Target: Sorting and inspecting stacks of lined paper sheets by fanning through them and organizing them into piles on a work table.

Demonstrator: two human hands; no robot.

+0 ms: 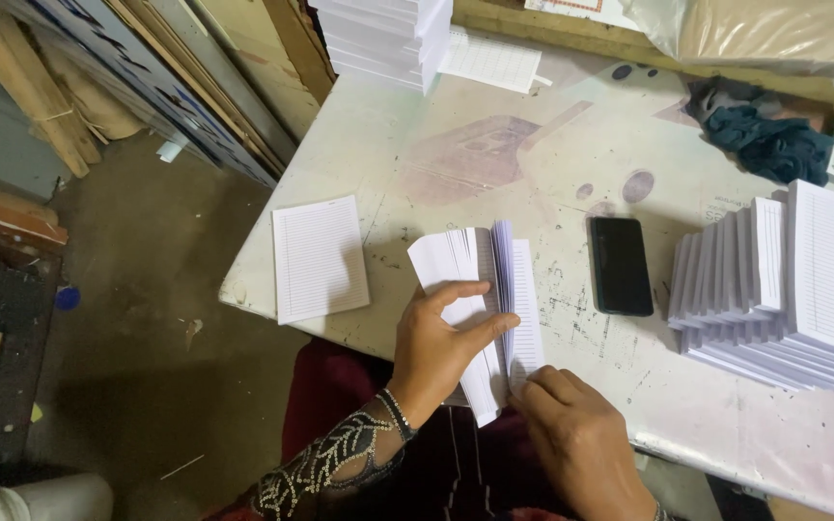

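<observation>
**Fanning lined sheets at the table edge**

My left hand [436,347] is clamped on a bundle of lined sheets [480,309], thumb fanning them at the table's [494,145] near edge. My right hand [576,434] pinches the bundle's lower corner. 1 loose sheet [319,258] lies left; a black phone [620,265] and stepped paper stacks [784,289] lie right.

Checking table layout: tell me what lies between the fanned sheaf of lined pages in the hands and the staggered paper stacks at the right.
In the head view, a black phone lies flat on the table between the fanned pages and the staggered stacks, touching neither.
</observation>
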